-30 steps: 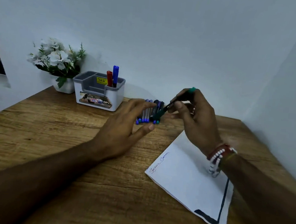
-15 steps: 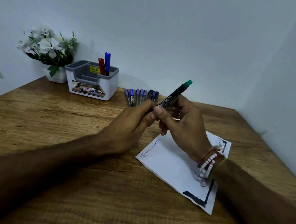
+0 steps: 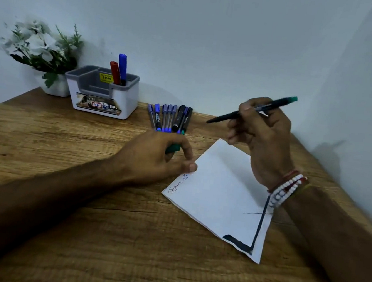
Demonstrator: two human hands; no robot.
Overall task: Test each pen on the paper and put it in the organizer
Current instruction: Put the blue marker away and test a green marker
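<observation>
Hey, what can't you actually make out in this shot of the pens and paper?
Head view:
- green cap: mostly hidden inside the left hand's curled fingers.
- pen in the right hand: motion-blurred, print unreadable.
- handwriting on the paper: too small; left thumb covers its end.
- red marker and blue marker: lower parts behind the organizer wall.

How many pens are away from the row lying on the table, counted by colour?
Red marker, in the organizer: 1
Blue marker, in the organizer: 1
Green pen, held by the right hand, with its green cap in the left hand: 1
Total: 3
</observation>
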